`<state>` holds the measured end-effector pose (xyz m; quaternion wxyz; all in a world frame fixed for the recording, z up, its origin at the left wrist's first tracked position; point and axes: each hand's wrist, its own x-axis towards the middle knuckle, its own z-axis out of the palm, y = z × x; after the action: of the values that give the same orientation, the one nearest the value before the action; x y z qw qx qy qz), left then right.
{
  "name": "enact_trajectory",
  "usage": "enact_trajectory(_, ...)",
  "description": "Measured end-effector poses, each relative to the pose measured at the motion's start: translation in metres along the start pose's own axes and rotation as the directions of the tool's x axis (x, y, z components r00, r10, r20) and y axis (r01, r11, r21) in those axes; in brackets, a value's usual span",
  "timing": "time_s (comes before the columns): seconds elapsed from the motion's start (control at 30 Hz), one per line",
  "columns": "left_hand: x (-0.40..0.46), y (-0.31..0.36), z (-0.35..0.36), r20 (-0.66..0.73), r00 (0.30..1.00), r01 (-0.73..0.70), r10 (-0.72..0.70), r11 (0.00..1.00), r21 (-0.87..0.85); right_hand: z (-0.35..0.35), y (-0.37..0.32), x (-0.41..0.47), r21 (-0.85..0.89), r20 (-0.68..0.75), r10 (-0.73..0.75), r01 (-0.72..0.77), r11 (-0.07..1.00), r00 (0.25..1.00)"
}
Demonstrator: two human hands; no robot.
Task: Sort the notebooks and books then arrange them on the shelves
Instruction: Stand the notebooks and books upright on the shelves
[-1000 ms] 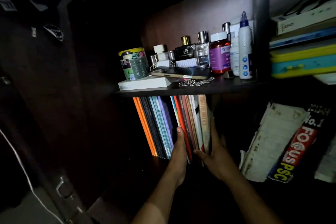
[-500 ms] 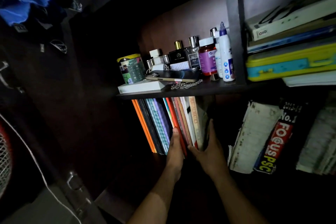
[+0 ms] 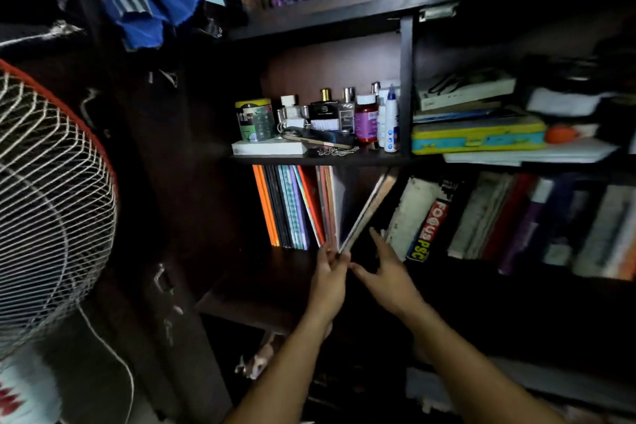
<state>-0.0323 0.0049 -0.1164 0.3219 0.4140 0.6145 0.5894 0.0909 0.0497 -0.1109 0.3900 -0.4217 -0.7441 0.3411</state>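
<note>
Dark, matt wooden shelves (image 3: pixel 309 160) hold paper-covered notebooks (image 3: pixel 296 206), glossy glass perfume bottles (image 3: pixel 325 110) and a wire-grilled fan (image 3: pixel 51 203).

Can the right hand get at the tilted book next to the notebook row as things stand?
Probably yes. The right hand is open just below the tilted book, with nothing between them; the left hand only touches its bottom corner.

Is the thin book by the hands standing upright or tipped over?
Tipped. The thin book leans right, its top near the shelf above, its bottom by the left hand, with a gap from the upright notebooks.
</note>
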Motion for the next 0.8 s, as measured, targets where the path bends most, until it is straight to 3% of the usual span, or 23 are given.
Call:
enact_trajectory(0.2,-0.078,0.047,0.047,0.186,0.98,-0.037,0.068,0.986,-0.164,-0.07,-0.033,-0.085,0.029,-0.125,0.031,-0.028,0.999,0.992)
enact_trajectory(0.3,-0.123,0.069,0.088,0.371,0.926,-0.014,0.075,0.986,-0.163,-0.124,-0.039,-0.147,0.069,-0.181,0.129,-0.118,0.991,0.975)
enact_trajectory(0.37,-0.156,0.084,0.118,0.537,0.841,0.011,0.067,0.99,-0.141,-0.16,-0.04,-0.191,0.041,-0.258,0.179,-0.175,0.984,0.949)
enact_trajectory(0.5,-0.244,0.108,0.193,0.799,0.591,-0.006,0.113,0.991,-0.136,-0.241,-0.041,-0.294,-0.059,-0.464,0.245,-0.306,0.95,0.851)
enact_trajectory(0.63,-0.335,0.114,0.245,0.921,0.35,-0.066,0.173,0.985,-0.16,-0.301,-0.054,-0.397,-0.185,-0.565,0.307,-0.481,0.857,0.765)
enact_trajectory(0.73,-0.397,0.106,0.271,0.98,0.146,-0.088,0.136,0.988,-0.124,-0.329,-0.059,-0.48,-0.279,-0.607,0.359,-0.613,0.739,0.709)
enact_trajectory(0.8,-0.424,0.097,0.279,0.993,0.071,-0.134,0.097,0.987,-0.087,-0.335,-0.066,-0.528,-0.281,-0.639,0.386,-0.669,0.688,0.665)
